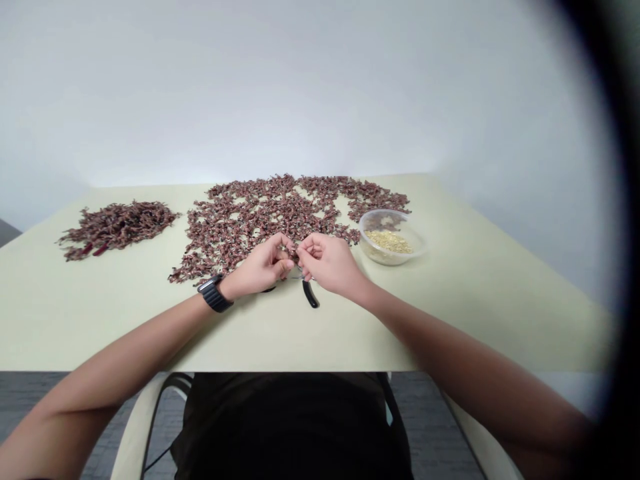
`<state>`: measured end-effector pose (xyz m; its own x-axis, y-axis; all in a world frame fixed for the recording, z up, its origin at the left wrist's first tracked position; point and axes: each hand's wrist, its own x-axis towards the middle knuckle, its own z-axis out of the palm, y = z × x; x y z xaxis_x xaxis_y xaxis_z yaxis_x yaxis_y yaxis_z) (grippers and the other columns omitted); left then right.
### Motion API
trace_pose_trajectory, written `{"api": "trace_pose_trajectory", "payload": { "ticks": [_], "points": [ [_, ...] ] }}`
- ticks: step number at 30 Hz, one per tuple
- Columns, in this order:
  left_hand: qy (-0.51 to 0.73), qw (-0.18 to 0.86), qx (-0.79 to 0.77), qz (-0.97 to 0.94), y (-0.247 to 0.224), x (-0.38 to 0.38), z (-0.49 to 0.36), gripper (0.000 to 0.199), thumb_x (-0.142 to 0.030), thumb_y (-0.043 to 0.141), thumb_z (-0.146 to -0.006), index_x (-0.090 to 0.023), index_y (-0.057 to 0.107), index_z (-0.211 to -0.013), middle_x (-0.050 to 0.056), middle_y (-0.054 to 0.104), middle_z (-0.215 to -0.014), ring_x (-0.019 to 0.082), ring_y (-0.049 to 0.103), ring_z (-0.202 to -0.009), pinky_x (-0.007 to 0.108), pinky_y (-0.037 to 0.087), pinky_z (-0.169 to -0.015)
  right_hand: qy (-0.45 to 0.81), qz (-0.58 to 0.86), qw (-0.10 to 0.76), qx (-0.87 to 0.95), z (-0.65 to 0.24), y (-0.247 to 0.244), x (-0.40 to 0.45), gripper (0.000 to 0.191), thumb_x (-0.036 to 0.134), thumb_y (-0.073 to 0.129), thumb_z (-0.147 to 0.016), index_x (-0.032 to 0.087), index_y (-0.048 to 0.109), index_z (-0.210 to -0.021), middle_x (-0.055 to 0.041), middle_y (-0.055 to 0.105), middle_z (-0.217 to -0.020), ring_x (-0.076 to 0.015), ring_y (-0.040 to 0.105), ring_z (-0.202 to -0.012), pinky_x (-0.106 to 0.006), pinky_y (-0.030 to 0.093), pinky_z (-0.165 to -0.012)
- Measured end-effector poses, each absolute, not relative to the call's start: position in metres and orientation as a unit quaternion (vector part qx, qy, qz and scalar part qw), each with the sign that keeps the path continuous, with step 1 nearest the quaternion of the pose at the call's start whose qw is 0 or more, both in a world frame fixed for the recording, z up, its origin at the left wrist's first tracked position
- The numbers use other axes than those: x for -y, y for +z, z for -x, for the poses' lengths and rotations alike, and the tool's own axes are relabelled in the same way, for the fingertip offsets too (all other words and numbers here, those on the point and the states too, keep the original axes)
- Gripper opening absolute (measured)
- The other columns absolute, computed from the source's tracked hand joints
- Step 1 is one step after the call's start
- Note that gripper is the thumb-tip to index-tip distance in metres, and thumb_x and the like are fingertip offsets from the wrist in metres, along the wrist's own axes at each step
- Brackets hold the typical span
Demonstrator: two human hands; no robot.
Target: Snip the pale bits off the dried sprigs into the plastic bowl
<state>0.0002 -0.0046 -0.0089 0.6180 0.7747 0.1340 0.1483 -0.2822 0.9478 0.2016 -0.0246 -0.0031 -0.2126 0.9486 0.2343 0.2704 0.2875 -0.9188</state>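
1. Your left hand (265,263) is held over the near edge of the spread of small brown pieces (250,220), fingers curled and thumb bent in towards them.
2. Your right hand (327,260) faces it, fingers bent inward; the fingertips of both hands come close together.
3. Something small and brown shows between the fingertips, but you cannot tell from this view whether either hand is gripping it or whether it belongs to the spread behind.
4. The spread covers the far middle of the pale table (125,320), with bare gaps among the pieces.
5. Beneath your hands lies a tool with black handles (311,295); one curved handle points towards you, and your hands hide much of the rest.
6. To the right of the spread, just beside it, stands a clear bowl (421,244) with yellow bits (389,242) in it.
7. Well to the left, apart from the spread, you have a denser brown heap (123,227), with dark red pieces (101,249) at its near edge.
8. You wear a dark watch (215,293) on your left wrist.
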Motion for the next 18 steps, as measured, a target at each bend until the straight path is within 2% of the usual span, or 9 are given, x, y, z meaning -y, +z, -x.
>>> {"api": "trace_pose_trajectory", "payload": {
  "ticks": [3, 7, 13, 18],
  "points": [
    [0.307, 0.496, -0.313, -0.749, -0.007, 0.006, 0.0, 0.027, -0.027, 0.061, -0.097, -0.019, 0.044, -0.117, -0.003, 0.059, -0.068, 0.01, 0.05, -0.054, 0.018, 0.037, -0.051, 0.551, 0.441, 0.422, 0.569, -0.201, -0.001, 0.021, 0.009, 0.024, 0.065, -0.088, 0.017, 0.063, -0.083, -0.0041, 0.069, -0.071, -0.0141, 0.064, -0.056, -0.029, 0.057, -0.053],
    [0.312, 0.517, -0.303, -0.737, -0.007, 0.005, -0.001, 0.029, -0.03, 0.062, -0.097, -0.019, 0.044, -0.118, -0.004, 0.057, -0.065, 0.009, 0.049, -0.053, 0.018, 0.037, -0.051, 0.636, 0.402, 0.407, 0.517, -0.206, 0.0, 0.015, 0.014, 0.024, 0.072, -0.085, 0.014, 0.065, -0.077, -0.0034, 0.067, -0.07, -0.0106, 0.061, -0.055, -0.024, 0.056, -0.051],
    [0.314, 0.593, -0.266, -0.692, -0.007, 0.0, -0.001, 0.035, -0.037, 0.066, -0.096, -0.018, 0.044, -0.115, -0.005, 0.057, -0.06, 0.009, 0.049, -0.053, 0.019, 0.036, -0.053, 0.598, 0.407, 0.414, 0.552, -0.209, 0.005, 0.015, 0.017, 0.03, 0.073, -0.087, 0.015, 0.067, -0.086, -0.003, 0.067, -0.07, -0.0124, 0.063, -0.054, -0.026, 0.058, -0.05],
    [0.301, 0.627, -0.26, -0.669, -0.003, 0.002, -0.002, 0.035, -0.039, 0.067, -0.095, -0.018, 0.046, -0.111, -0.004, 0.058, -0.059, 0.006, 0.038, -0.047, 0.017, 0.025, -0.048, 0.484, 0.417, 0.419, 0.645, -0.211, 0.005, 0.017, 0.019, 0.036, 0.067, -0.091, 0.018, 0.065, -0.088, -0.0025, 0.067, -0.07, -0.0136, 0.063, -0.056, -0.027, 0.056, -0.05]
  ]
}}
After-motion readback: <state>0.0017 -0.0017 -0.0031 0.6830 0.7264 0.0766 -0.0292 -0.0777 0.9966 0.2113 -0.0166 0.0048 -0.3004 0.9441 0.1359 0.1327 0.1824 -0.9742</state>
